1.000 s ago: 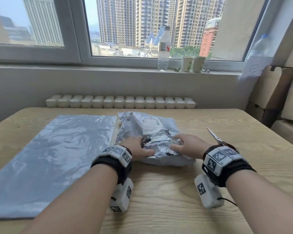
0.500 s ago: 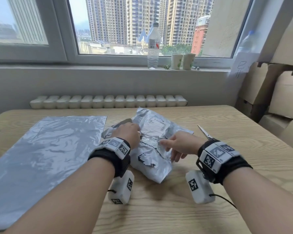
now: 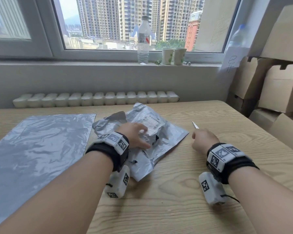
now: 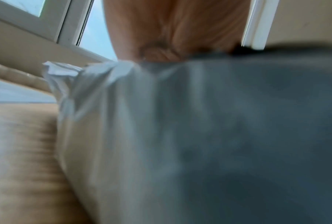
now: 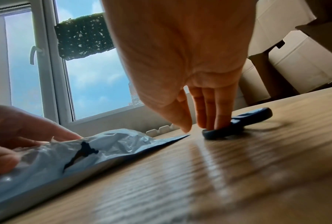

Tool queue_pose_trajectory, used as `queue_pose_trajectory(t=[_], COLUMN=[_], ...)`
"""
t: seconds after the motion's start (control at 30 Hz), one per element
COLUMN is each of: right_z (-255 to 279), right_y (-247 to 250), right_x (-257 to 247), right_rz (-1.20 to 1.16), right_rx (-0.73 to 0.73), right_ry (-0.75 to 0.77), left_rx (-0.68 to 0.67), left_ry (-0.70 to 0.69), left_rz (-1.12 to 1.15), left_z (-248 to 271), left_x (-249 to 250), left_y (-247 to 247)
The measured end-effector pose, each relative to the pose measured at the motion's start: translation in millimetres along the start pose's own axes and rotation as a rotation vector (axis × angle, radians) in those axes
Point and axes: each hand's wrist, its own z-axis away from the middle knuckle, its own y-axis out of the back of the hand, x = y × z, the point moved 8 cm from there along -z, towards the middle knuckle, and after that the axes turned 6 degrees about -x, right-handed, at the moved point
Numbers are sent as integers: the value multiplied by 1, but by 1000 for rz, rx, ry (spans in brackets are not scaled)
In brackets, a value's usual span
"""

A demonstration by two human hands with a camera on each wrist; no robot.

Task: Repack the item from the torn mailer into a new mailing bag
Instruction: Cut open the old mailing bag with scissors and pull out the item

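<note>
The torn grey mailer (image 3: pixel 161 132) lies crumpled at the table's middle, label up, with a dark rip (image 5: pixel 80 151) in its skin. My left hand (image 3: pixel 137 135) lies on top of it, fingers spread, and presses it down. What it contains is hidden. The new mailing bag (image 3: pixel 41 146) lies flat on the left. My right hand (image 3: pixel 201 137) is off the mailer, to its right. Its straight fingers (image 5: pixel 220 118) touch the blue handle of the scissors (image 5: pixel 237 124), whose blade tip (image 3: pixel 195 124) sticks out beyond the hand.
The wooden table (image 3: pixel 176 191) has bare room in front and to the right. Cardboard boxes (image 3: pixel 277 85) are stacked at the right. A water bottle (image 3: pixel 143 39) and two paper cups (image 3: pixel 173 56) stand on the windowsill behind.
My right hand let go of the mailer and moved right to the scissors. The mailer has turned and shifted. My left hand stays on it.
</note>
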Motion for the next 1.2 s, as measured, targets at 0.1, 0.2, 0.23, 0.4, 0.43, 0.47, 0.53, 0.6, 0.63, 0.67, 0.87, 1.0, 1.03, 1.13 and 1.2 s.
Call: queue_pose_trajectory(t=[0.1,0.2,0.23,0.4,0.43,0.47,0.53,0.6,0.63,0.67,0.87,1.0,1.03,1.13,1.2], right_z=[1,1,1,3,5,6,8,11,13,15,26,36,38,45,53], right_y=[2,2,4,5,5,4,3,3,3,4,3,9,12,24,34], right_x=[2,5,6,12,13,14,16,14,12,10,-1,-2,-1,2,-2], right_rz=[8,2,-16,-45,-35,-29,-26,-11,7,26,12,-128,-174,-389,-495], right_rx=[20,16,25,52,49,44,26,7,2,-3,-115,-201,-197,-163,-181], right_ry=[-16,-53,-60,-84,-97,-110,-117,-111,-110,-108,-126,-128,-126,-68,0], left_rx=[5,17,32,103,122,141,167,185,193,200,171,160,165,95,-13], left_ry=[-53,-59,-57,20,28,32,40,44,42,39,16,8,10,33,48], left_rz=[24,88,107,209,204,199,205,195,178,161,112,99,106,133,65], left_z=[3,8,9,19,21,22,24,25,25,25,32,41,44,48,49], left_x=[-1,-8,-12,-31,-33,-35,-37,-36,-34,-32,-19,-14,-14,-11,-5], left_y=[5,9,10,17,19,21,22,21,21,22,23,23,22,12,-1])
